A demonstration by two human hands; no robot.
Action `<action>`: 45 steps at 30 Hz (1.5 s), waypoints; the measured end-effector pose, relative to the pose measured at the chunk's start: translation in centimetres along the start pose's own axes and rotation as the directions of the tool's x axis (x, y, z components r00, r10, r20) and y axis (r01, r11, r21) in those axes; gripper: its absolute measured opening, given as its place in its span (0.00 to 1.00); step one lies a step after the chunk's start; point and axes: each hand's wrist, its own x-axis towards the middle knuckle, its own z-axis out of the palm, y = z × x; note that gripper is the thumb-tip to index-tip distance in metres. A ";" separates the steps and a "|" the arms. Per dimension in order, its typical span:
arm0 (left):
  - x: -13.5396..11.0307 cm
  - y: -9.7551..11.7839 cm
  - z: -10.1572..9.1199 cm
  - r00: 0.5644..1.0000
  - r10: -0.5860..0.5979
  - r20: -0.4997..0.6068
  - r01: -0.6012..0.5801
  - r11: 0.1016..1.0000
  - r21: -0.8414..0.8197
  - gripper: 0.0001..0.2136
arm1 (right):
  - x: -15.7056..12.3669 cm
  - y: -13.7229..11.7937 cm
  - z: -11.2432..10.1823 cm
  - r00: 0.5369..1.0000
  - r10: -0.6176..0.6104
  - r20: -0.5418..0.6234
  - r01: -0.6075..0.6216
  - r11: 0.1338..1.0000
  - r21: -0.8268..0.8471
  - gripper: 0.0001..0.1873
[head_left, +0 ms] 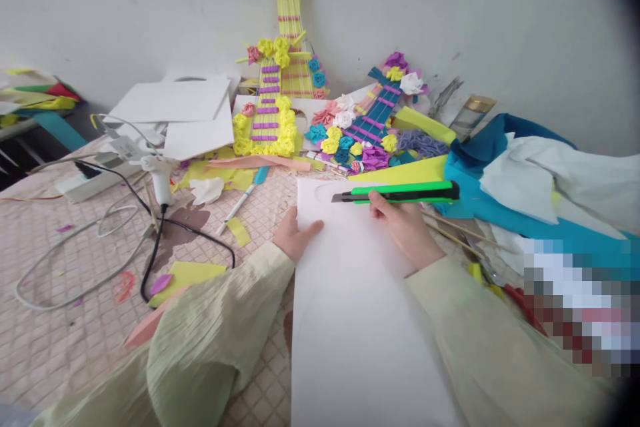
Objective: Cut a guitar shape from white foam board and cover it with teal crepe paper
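A large white foam sheet lies in front of me on the checked table cloth. My left hand presses on the sheet's left edge, fingers curled over it. My right hand is closed round a green utility knife, held level above the sheet's far end with its blade pointing left. A faint curved outline shows on the sheet near the blade.
Two paper guitars decked with foam flowers lean on the wall behind. A glue gun with black cord and white boards sit at left. Blue and white sheets pile up at right, with skewers and scraps.
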 end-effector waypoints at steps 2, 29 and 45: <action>-0.1 0.1 0.0 1.000 -0.008 0.003 0.009 1.000 -0.015 0.20 | 0.0 0.3 0.1 1.000 0.026 0.010 -0.026 1.000 -0.005 0.18; -0.2 0.3 0.0 1.000 -0.028 -0.001 0.028 0.997 0.077 0.18 | -0.3 0.7 -0.1 0.996 0.084 0.032 -0.081 0.995 -0.064 0.21; 0.2 -0.5 -0.4 0.997 0.052 -0.058 -0.048 0.996 0.070 0.21 | -2.5 -1.7 0.6 0.984 -0.019 -0.178 0.008 0.998 -0.060 0.12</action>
